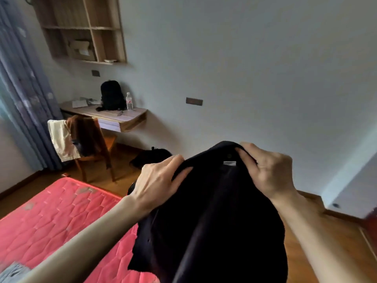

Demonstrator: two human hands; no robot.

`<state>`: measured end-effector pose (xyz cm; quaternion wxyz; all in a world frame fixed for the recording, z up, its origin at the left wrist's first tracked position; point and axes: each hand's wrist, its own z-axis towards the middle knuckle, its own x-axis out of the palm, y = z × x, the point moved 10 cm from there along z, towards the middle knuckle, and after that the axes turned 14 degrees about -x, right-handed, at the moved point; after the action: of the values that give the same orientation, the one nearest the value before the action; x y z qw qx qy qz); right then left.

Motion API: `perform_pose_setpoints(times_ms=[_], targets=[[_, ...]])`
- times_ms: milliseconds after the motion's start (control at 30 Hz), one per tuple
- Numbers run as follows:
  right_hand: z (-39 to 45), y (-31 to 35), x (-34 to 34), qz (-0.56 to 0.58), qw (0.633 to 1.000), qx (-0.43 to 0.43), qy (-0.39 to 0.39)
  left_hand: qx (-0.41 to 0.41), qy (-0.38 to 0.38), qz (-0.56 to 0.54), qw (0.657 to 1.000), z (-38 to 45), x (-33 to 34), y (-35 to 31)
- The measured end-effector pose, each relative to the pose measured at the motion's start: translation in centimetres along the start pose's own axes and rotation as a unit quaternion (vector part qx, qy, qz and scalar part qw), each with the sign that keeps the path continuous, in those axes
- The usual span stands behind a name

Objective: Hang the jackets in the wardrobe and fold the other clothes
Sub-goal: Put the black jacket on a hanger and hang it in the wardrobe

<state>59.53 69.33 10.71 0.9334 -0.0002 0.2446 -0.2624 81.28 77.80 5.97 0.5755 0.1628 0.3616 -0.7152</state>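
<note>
Room: bedroom with pale walls (255, 58) and a wooden floor (306, 252), seen from above the person's raised arms.
Dark garment (214, 221): a black or very dark navy piece held up in the air in front of the person, above the bed's near corner and the floor; its top edge is bunched between the two hands, and the rest hangs down out of the bottom of the view. A small white label (229, 163) shows just below the top edge, with a dark button above it.
Left hand (157, 180): fingers curled over the garment's upper left edge, gripping the cloth.
Right hand (267, 170): thumb and fingers pinch the top edge right beside the label.
Mattress (51, 217): bare, pink-red and quilted, at lower left beneath the left forearm; a bit of pale blue cloth (12, 272) lies at its near corner.
Chair (95, 148): wooden, beyond the mattress, with a brown garment (85, 133) and a cream garment (62, 139) draped over its back.
Desk (114, 117): wall-mounted, behind the chair, carrying a black backpack (112, 96), a clear water bottle (129, 101) just beside it, and some papers.
Floor by the desk: a dark heap (151, 157), too dim to tell what it is.
Wall shelf (81, 29): open wooden compartments above the desk.
Curtain (22, 88): blue-grey, along the left edge.
</note>
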Motion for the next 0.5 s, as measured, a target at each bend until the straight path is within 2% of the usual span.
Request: perform_pose_setpoints(times_ms=[133, 267, 500], targets=[[-4.1, -4.6, -5.4, -0.072, 0.997, -0.005, 0.037, 0.066, -0.015, 0.002, 0.998, 3.0, 2.2, -6.6], [-7.9, -7.9, -11.5, -0.113, 0.992, 0.031, 0.045, 0.084, 0.002, -0.013, 0.996, 4.8, 4.9, -14.1], [-12.3, -11.1, -21.3, -0.174, 0.982, 0.035, 0.065, 0.164, 0.177, -0.026, 0.97, 4.9, 11.4, -24.3]])
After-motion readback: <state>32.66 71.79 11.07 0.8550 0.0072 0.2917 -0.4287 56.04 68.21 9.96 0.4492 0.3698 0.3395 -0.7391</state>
